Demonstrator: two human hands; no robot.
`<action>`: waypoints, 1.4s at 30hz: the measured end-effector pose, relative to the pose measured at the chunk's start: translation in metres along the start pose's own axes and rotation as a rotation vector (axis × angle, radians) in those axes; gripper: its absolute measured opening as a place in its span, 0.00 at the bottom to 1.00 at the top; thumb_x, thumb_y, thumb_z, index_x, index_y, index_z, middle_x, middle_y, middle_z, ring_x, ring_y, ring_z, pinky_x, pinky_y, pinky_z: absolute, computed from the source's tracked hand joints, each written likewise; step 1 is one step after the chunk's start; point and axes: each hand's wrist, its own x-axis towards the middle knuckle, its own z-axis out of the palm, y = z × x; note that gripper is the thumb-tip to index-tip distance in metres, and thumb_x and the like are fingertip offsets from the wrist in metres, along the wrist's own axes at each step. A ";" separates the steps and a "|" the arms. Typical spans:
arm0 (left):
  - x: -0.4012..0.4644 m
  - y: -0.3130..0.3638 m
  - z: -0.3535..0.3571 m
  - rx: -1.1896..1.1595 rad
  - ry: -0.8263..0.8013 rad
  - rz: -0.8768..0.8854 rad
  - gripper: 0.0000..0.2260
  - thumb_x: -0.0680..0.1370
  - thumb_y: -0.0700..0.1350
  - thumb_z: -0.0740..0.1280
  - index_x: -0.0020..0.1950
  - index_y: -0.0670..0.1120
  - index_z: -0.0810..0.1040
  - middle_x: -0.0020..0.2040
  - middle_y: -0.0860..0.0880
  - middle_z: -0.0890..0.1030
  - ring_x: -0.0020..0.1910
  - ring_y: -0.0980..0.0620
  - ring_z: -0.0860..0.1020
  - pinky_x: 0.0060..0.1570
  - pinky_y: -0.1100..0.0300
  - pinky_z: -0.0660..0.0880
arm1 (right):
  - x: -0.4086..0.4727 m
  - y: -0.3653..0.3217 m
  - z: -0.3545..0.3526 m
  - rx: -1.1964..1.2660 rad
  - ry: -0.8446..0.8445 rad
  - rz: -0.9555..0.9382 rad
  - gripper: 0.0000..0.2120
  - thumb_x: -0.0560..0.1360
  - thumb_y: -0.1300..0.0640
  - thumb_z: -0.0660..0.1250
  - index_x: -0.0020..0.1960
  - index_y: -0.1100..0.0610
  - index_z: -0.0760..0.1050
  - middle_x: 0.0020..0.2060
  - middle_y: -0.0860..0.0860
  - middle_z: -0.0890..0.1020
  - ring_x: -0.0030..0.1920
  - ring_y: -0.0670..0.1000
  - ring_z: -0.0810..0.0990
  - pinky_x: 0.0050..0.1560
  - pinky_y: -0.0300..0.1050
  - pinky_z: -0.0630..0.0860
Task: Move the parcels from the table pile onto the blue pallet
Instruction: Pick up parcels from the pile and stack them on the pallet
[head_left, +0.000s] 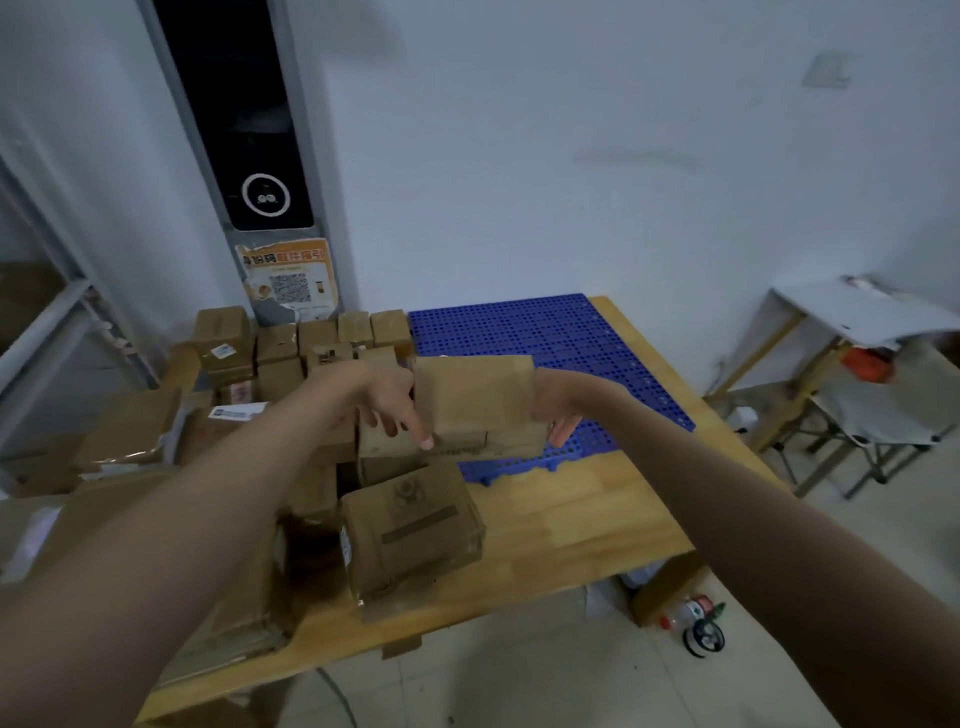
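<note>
Cardboard parcel (475, 397) sits between our two hands, raised above the wooden counter (582, 514) at the near left corner of the blue pallet (561, 338). Our left hand (387, 397) presses against the parcel's left face, fingers pointing down and spread, one fingertip reaching a lower box (395, 452) in the pile. Our right hand (553, 405) holds the right face, fingers curled under the lower right corner. So both grips are pinching the parcel from opposite sides, neither pressed together into a fist.

We see the pallet lying flat on the far right part of the counter, running along its far edge, with no parcel resting on its perforated top. The table pile (291, 358) fills the left side of the counter: a row of small upright boxes along the far edge, flatter cartons toward the left edge. One taped parcel with a dark stripe (415, 535) lies near the front edge, just below the parcel we hold.

On the floor beside the counter's near right corner lie some small bottles (693, 621). A folding chair (878, 410) stands well apart to the right.
</note>
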 end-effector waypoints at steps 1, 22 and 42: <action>0.007 0.008 0.002 -0.009 0.023 0.014 0.34 0.71 0.50 0.77 0.73 0.49 0.66 0.67 0.47 0.75 0.58 0.47 0.79 0.55 0.53 0.76 | -0.001 0.010 -0.002 0.011 0.014 0.003 0.24 0.81 0.63 0.58 0.76 0.57 0.61 0.58 0.64 0.80 0.47 0.57 0.86 0.49 0.55 0.83; 0.213 0.241 0.050 -0.036 0.166 0.084 0.21 0.73 0.45 0.75 0.64 0.47 0.77 0.58 0.46 0.80 0.53 0.46 0.81 0.53 0.47 0.80 | 0.061 0.276 -0.106 0.084 0.101 0.146 0.34 0.72 0.64 0.71 0.72 0.62 0.58 0.51 0.59 0.81 0.38 0.55 0.84 0.37 0.47 0.83; 0.365 0.283 -0.019 0.044 0.112 0.064 0.12 0.75 0.44 0.72 0.54 0.49 0.72 0.54 0.39 0.80 0.42 0.47 0.75 0.51 0.45 0.77 | 0.205 0.341 -0.189 0.125 0.059 0.152 0.30 0.72 0.68 0.70 0.68 0.60 0.58 0.49 0.63 0.80 0.40 0.59 0.85 0.35 0.51 0.83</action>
